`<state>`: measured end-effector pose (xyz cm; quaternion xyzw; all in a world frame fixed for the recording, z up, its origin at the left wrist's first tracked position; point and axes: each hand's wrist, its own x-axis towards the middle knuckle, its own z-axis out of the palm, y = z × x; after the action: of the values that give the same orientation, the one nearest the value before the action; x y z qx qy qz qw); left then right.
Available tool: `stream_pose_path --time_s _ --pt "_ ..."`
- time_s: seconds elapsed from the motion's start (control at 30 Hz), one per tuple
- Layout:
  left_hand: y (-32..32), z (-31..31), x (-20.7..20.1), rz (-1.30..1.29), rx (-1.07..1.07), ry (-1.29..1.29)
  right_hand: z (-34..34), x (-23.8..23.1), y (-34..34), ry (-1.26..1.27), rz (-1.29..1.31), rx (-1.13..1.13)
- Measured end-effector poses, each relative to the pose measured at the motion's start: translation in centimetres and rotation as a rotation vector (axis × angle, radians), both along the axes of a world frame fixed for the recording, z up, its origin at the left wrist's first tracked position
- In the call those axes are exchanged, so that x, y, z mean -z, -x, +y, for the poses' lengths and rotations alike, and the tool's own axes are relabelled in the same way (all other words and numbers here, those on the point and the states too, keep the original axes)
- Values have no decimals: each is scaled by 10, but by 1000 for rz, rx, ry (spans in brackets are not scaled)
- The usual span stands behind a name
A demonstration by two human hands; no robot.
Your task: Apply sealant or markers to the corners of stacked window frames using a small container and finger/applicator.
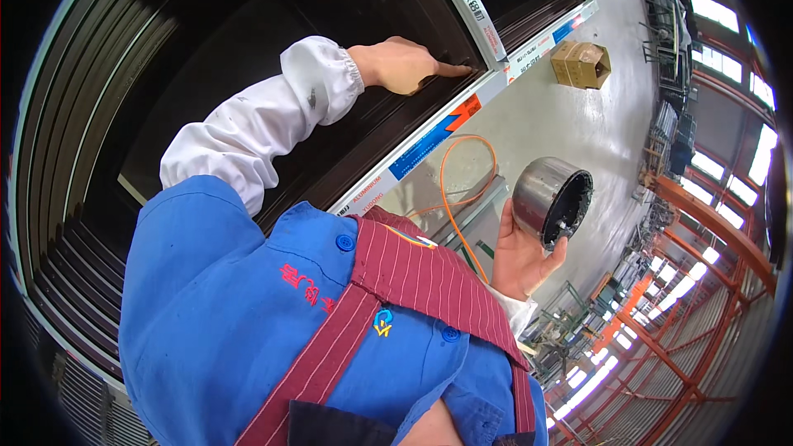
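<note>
My left hand (402,65), in a white sleeve cover, reaches over a dark frame (330,144) with stepped profiles. Its index finger is stretched out, the tip at the frame's inner corner beside the white-taped edge. The other fingers are curled under, and nothing shows in them. Held up at the right is a round metal cup (541,192), tilted so its mouth faces right. My right hand (524,258) grips it from below, fingers behind and thumb near the rim. Dark material lines the cup's inside and flecks its rim; its contents are hard to make out.
Beyond the frame an open cardboard box (581,64) stands on the grey floor (611,29). An orange hose (443,186) loops across the floor near the frame. Racks of long profiles (661,128) and orange steel beams (710,231) line the far right.
</note>
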<state>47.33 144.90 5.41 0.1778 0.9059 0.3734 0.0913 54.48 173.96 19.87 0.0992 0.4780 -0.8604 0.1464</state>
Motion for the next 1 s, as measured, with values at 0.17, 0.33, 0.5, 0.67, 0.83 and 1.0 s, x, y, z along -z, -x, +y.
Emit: stream_pose_path --time_s 0.17,0.33,0.5,0.67,0.83,1.0 --pt "6 2 1 1 -24 -34 4 3 1 -7 -20 14" --pt "9 5 6 25 -10 9 2 2 1 -3 -14 11" --pt "10 1 -12 -30 59 113 -1 2 0 -24 -12 23" --pt "9 8 1 52 -35 20 0 1 0 8 -7 -5" --pt "7 7 -12 25 -10 101 0 0 -1 -9 0 -8" --pt "5 14 -10 11 -46 173 -1 -2 -4 -3 -10 -32"
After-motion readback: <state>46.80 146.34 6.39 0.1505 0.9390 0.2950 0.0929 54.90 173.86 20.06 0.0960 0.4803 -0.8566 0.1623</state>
